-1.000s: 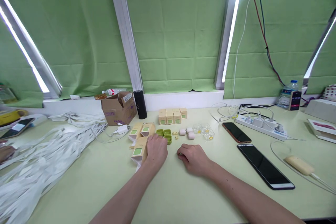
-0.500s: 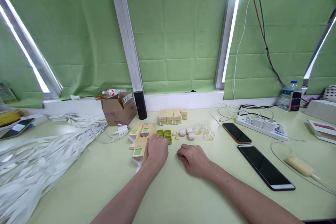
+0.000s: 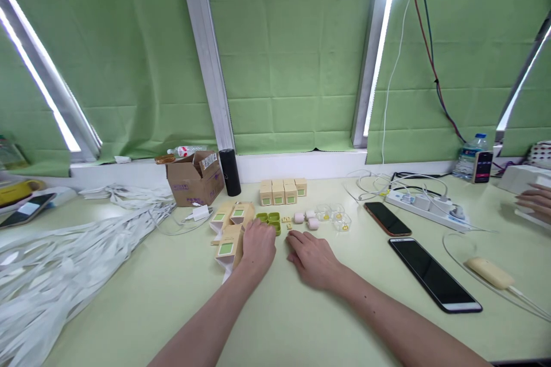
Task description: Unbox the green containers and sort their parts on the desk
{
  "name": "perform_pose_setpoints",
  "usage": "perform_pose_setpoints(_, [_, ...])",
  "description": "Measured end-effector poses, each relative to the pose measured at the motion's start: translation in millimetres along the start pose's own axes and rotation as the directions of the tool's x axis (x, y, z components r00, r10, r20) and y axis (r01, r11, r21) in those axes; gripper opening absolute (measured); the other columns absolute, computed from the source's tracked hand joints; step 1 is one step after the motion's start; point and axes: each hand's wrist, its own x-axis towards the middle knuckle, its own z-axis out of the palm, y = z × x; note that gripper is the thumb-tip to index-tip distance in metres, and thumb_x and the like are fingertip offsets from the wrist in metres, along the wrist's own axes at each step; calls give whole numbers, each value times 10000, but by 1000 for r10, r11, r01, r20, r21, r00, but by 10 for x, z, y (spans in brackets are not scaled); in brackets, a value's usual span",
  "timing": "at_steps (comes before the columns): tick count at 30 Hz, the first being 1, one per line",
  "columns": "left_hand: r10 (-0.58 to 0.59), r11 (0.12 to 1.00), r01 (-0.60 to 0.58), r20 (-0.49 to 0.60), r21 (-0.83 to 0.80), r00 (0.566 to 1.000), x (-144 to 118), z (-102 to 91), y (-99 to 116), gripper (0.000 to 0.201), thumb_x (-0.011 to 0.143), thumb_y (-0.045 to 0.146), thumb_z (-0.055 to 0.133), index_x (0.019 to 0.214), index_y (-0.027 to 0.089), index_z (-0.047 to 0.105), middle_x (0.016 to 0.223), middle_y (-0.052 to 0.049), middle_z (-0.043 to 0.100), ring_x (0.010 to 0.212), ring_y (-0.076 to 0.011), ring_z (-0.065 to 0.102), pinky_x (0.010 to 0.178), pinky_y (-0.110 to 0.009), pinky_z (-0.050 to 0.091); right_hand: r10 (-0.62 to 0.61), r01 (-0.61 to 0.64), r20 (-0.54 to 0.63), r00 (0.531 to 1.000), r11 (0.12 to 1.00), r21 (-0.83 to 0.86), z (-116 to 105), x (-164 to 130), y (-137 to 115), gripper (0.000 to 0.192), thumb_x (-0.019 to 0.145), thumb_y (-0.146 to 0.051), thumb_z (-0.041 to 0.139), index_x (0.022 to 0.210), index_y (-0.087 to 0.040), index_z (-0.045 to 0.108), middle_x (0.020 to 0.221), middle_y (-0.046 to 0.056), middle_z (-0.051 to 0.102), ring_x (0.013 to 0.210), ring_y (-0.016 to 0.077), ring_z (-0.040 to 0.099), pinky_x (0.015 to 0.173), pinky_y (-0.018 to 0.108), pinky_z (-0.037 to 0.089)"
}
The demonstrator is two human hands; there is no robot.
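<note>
My left hand rests on the table with its fingers curled under; whether anything is inside cannot be seen. Against its left side stands a small kraft-paper box with a green label and an open flap. Just beyond its knuckles are small green square trays, partly covered by the hand. My right hand lies palm down, fingers loosely stretched forward, holding nothing that shows. Ahead of it sit tiny yellowish pieces, pale pink cylinders and clear cases with yellow bits inside.
Several closed kraft boxes line up at the back. White strips spread over the left side near a cardboard carton and black cylinder. Phones, a power strip and cables lie right. Another person's hand shows far right.
My right hand has shifted slightly forward and left, and its fingers have straightened. My left hand stays in place. Another person's hand has appeared at the far right edge.
</note>
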Motion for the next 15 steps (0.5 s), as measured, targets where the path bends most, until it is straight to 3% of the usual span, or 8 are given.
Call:
perform_pose_setpoints(9, [30, 998, -32, -45, -51, 999, -90, -88, 71, 266, 905, 43, 486, 942, 138, 732, 942, -164, 753, 1039, -326, 664, 918, -431, 436, 13, -10, 45, 999, 998, -60, 15, 54, -18, 307, 1035, -342, 434, 1281, -212, 562, 1553, 125, 531, 1118, 296, 620, 750, 382, 505])
perform_pose_setpoints(15, [30, 991, -16, 102, -130, 994, -190, -127, 215, 223, 954, 195, 516, 982, 143, 732, 944, -181, 753, 944, -336, 723, 777, -401, 494, 12, -10, 33, 999, 998, -56, 19, 54, -8, 301, 1035, -345, 431, 1274, -221, 565, 1550, 111, 537, 1109, 286, 625, 744, 367, 490])
